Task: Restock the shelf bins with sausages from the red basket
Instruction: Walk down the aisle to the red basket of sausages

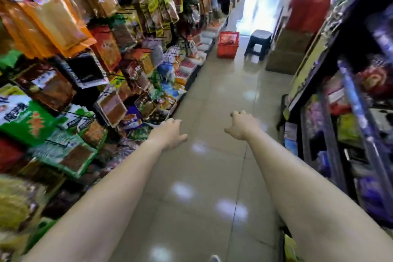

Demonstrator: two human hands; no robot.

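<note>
The pale tiled floor [212, 95] of a narrow shop aisle filled the middle of the view and was shiny with spots of reflected light. Along the left side stood a tall snack rack [63, 66], crowded with hanging packets in orange, green and brown (most of them blurred). On the right side stood a dark shelf [350, 112] with purple and red goods, also blurred.

Two bare forearms reached forward from the near edge over the floor, well apart from each other. At the far right, against the dark shelf, stood stacked cardboard boxes [285, 55].

The red basket [228, 45] stood on the floor at the far end of the aisle, just beside the left rack and near a dark plastic stool [258, 43] on its right. What lay inside the basket was too small to tell. Left of the basket, low on the rack, was a row of white shelf bins [204, 49] holding red and white goods.

The left hand [170, 133] hung in the air near the lower packets, with its back to the camera, its fingers loosely curled downward and its thumb out to the side. It held nothing. The right hand [242, 125] hung over the floor in the same way, fingers loosely bent and holding nothing.
</note>
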